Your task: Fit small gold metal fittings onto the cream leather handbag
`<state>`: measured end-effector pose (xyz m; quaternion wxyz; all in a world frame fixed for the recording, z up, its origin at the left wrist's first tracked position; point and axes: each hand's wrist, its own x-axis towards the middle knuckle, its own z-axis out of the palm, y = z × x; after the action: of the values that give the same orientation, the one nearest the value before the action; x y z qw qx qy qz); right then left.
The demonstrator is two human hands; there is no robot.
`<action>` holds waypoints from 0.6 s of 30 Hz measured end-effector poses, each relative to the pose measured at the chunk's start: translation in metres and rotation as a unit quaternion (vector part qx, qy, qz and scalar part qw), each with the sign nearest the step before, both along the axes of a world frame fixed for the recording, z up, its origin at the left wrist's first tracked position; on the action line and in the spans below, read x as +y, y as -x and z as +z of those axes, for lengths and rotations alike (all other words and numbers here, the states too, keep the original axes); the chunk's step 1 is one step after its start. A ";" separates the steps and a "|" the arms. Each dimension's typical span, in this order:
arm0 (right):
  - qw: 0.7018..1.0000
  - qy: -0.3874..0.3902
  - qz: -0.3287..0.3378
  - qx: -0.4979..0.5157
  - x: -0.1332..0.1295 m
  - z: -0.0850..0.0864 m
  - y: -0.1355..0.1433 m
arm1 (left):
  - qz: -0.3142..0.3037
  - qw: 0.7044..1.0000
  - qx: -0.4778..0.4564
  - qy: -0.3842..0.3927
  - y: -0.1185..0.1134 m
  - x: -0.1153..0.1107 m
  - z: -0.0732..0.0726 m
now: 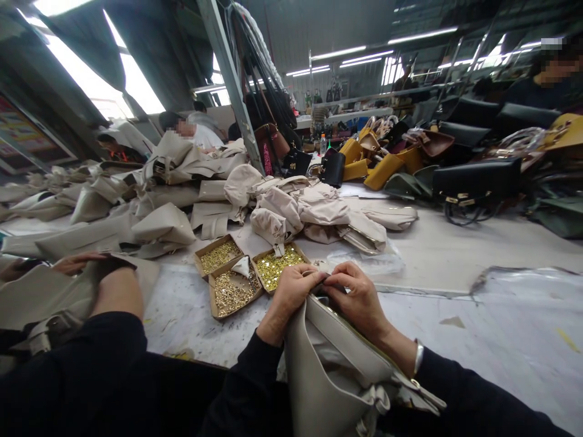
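Your left hand [291,297] and right hand [357,300] meet at the top edge of the beige bag [332,364], both pinching its rim, fingers curled tight on it (whether a small fitting sits between them I cannot tell). The bag rests against you at the table's [478,315] near edge. Just beyond your hands lie three cardboard trays of gold hardware [241,273]. A co-worker's hand [75,263] works another beige piece to your left.

A bright window [82,73] lights the hall, fluorescent tubes [421,35] overhead, a long white worktable [478,285] below.
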<state>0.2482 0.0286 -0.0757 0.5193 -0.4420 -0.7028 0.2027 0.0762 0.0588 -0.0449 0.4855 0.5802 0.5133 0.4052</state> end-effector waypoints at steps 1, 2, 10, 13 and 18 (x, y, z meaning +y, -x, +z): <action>1.000 0.003 0.005 0.011 0.000 -0.001 0.000 | -0.001 1.000 -0.006 0.003 0.000 0.000 0.000; 1.000 0.007 0.010 0.021 0.000 -0.002 0.000 | 0.000 1.000 -0.009 0.004 0.000 0.000 0.000; 0.998 0.025 0.016 0.056 0.000 0.001 0.003 | 0.005 1.000 0.000 0.006 0.000 0.000 0.004; 0.996 0.054 0.017 0.064 0.002 0.006 0.003 | 0.008 1.000 -0.006 0.017 0.001 0.000 0.003; 0.987 0.131 0.013 0.088 0.008 0.008 0.005 | 0.005 0.999 -0.023 0.031 0.002 0.000 0.001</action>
<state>0.2430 0.0362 -0.0678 0.5141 -0.4776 -0.6276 0.3372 0.0741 0.0587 -0.0440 0.5130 0.5528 0.5175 0.4044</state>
